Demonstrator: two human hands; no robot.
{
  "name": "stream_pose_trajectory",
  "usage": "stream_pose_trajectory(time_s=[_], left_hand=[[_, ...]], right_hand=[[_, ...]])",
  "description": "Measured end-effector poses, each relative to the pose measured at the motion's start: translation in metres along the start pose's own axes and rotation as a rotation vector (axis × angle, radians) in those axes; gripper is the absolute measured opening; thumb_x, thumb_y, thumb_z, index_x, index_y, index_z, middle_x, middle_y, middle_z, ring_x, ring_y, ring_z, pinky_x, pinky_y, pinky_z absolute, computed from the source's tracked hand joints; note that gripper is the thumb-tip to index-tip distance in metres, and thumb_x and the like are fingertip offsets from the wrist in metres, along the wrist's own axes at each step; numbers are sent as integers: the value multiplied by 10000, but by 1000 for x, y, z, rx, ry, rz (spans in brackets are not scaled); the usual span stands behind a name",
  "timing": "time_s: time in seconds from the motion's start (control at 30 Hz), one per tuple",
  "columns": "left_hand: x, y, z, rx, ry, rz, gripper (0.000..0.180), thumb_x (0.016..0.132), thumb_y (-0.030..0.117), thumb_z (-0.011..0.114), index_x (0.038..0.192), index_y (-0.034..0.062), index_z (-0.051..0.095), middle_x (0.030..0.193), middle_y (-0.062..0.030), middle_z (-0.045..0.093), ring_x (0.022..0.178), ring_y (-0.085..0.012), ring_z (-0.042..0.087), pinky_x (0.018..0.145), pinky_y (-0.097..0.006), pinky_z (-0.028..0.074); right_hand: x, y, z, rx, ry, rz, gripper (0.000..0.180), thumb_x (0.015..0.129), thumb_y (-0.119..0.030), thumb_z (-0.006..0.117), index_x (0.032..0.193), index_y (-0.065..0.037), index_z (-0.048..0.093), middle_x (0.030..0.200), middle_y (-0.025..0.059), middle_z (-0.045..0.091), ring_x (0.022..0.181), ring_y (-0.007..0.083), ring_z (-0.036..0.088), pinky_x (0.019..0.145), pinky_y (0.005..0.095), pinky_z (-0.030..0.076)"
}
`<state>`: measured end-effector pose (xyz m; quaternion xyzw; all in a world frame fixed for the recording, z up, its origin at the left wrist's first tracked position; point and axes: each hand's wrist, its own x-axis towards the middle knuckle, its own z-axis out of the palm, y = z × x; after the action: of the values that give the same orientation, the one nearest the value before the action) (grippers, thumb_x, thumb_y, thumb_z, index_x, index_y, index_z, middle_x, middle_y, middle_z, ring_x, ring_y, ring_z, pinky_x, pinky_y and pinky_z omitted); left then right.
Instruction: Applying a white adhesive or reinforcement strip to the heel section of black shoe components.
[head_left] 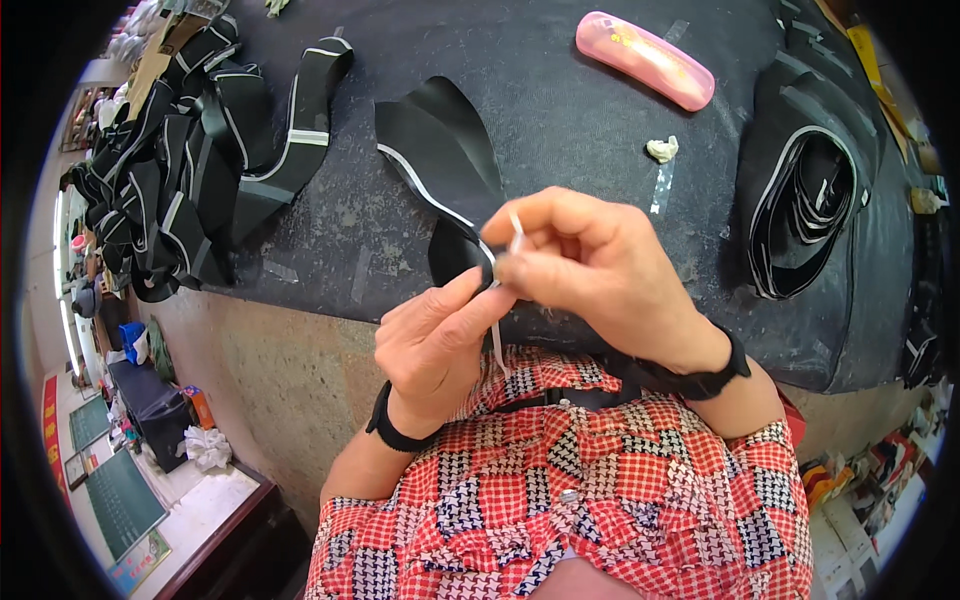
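A black piece of leather-like material [440,140] with a white strip along its edge lies on the table and runs toward me into my hands. My left hand [430,340] is closed on the near end of this black piece, fingertips pinched at its edge. Close beside it, my right hand [590,270] pinches a thin white strip [516,228], whose end sticks up past the fingers. A narrow white tail [497,350] hangs below the left fingertips. The fingers hide where strip and black piece meet.
A heap of black pieces with white edging [190,160] covers the table's left side. A pink case [645,60] lies at the far right, near a crumpled white scrap [662,150] and clear tape. A coiled black roll [810,210] sits on the right. The dark tabletop's [330,240] front edge is close to me.
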<state>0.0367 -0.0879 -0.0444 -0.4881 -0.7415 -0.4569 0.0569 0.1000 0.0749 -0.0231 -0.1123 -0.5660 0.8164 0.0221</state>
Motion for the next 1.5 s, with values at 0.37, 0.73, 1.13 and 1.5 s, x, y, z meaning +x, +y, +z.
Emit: stream_pose_trajectory(time_s=[0.37, 0.73, 1.13, 1.5], left_hand=[[1, -5, -15, -421, 96, -582, 146, 781, 7, 626, 926, 14, 637, 789, -45, 630, 652, -74, 562, 592, -177, 438], [56, -29, -40, -923, -334, -1108, 120, 834, 122, 595, 882, 13, 586, 782, -22, 572, 686, -71, 571, 554, -191, 516], [65, -42, -43, -834, -363, -1141, 132, 827, 163, 614, 789, 41, 581, 625, 40, 499, 392, 12, 319, 336, -151, 204], [63, -49, -44, -836, -299, -1160, 130, 825, 160, 617, 775, 42, 592, 574, 74, 463, 405, 22, 302, 351, -153, 187]], right_hand=[[7, 15, 10, -200, 87, -45, 69, 774, -42, 619, 839, -22, 627, 657, 16, 575, 586, 40, 516, 516, 191, 410], [5, 50, 36, -1014, 336, -927, 242, 601, -57, 655, 835, -21, 607, 825, 56, 540, 661, 180, 557, 506, 266, 466], [12, 56, 45, -1085, 374, -983, 346, 532, -36, 679, 873, -45, 624, 833, 60, 559, 670, 178, 570, 537, 261, 487], [27, 55, 50, -1269, 342, -993, 206, 599, -128, 612, 790, -51, 595, 833, 37, 521, 702, 141, 528, 502, 255, 457]])
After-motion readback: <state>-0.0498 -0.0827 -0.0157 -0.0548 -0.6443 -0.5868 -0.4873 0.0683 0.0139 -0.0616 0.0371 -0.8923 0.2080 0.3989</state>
